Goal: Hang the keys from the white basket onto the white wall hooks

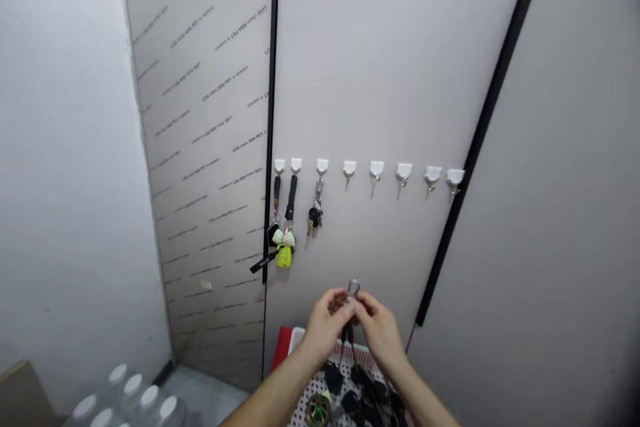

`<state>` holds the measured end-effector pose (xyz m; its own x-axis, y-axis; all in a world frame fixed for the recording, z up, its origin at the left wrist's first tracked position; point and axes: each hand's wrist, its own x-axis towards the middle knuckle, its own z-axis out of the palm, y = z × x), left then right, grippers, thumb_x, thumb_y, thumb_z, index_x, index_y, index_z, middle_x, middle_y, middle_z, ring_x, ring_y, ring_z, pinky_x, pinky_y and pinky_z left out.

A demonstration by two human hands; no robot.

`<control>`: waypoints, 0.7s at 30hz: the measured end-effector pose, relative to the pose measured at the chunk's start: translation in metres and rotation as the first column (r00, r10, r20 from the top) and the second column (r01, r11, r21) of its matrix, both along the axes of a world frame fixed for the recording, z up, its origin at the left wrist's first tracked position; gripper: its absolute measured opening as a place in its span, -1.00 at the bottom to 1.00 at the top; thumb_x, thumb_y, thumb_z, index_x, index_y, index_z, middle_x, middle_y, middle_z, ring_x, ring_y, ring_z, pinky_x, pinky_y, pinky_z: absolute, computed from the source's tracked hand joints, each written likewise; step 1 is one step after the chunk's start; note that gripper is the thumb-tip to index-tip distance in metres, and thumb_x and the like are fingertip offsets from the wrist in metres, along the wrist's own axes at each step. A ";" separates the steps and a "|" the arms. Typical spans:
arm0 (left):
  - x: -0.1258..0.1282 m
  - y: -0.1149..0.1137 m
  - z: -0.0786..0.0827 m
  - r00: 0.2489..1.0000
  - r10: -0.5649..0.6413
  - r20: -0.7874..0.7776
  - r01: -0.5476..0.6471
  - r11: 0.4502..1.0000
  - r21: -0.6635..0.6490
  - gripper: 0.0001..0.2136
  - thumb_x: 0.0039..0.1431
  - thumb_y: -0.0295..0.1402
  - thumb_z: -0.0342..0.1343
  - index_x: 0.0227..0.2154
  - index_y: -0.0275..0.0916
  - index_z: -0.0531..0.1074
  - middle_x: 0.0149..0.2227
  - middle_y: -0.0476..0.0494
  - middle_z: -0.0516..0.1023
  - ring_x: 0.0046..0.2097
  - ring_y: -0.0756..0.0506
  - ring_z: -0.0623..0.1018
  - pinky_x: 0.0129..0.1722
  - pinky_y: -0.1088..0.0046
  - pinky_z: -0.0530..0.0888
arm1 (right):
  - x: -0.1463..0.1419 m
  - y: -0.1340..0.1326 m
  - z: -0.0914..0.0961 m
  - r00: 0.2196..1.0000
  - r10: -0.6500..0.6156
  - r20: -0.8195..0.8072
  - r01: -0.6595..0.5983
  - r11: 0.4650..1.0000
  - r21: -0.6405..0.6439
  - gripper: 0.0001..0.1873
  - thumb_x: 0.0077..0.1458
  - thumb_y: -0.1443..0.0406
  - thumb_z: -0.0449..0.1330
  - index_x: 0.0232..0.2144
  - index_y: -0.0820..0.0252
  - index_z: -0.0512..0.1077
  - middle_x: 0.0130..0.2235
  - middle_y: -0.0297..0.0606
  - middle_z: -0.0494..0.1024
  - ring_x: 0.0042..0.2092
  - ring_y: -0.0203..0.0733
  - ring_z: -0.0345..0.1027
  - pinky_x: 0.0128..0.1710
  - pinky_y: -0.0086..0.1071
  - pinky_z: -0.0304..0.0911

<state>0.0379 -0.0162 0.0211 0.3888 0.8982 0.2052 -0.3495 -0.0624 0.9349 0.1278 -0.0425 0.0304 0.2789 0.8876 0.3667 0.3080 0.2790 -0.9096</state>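
Low in the middle, my left hand [326, 323] and my right hand [381, 328] meet, fingers pinched around a keychain. Its silver metal clip [353, 287] sticks up between the fingertips, and dark straps [347, 332] hang beneath. Under my hands is a white perforated basket [297, 335] with several black items and a round greenish object [319, 408]. Ahead, a row of white hooks [350, 167] runs across the cabinet door. A bunch of keys [316, 213] hangs from the third hook. Left of it hang a black strap [291, 197] with a lime-green key case [284, 255] and a braided fob [277, 193].
Long black handles [271, 113] edge the grey door [400, 67] on both sides. At left stands a panel with printed film [200, 147] beside a white wall [65, 147]. Several white-capped bottles [134, 385] stand at lower left. A red object [281, 345] lies beside the basket.
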 end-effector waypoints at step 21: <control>0.031 0.089 0.101 0.916 0.296 -0.270 -0.225 0.938 0.265 -0.85 -0.09 -0.41 -0.10 -0.54 -0.36 0.33 -0.60 -0.05 0.39 -0.63 0.10 0.34 -0.61 0.63 0.24 | 0.015 0.103 0.139 0.988 -0.153 -0.006 0.152 0.979 0.132 -0.77 -0.31 0.19 0.02 -0.73 0.27 0.25 -0.78 -0.44 0.21 -0.74 -0.46 0.00 -0.74 -0.54 -0.05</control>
<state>0.0692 0.0730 0.1217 0.2220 0.9199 0.3232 0.0037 -0.3323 0.9432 0.1432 0.0605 0.1692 0.4055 0.7784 0.4793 0.3600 0.3460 -0.8664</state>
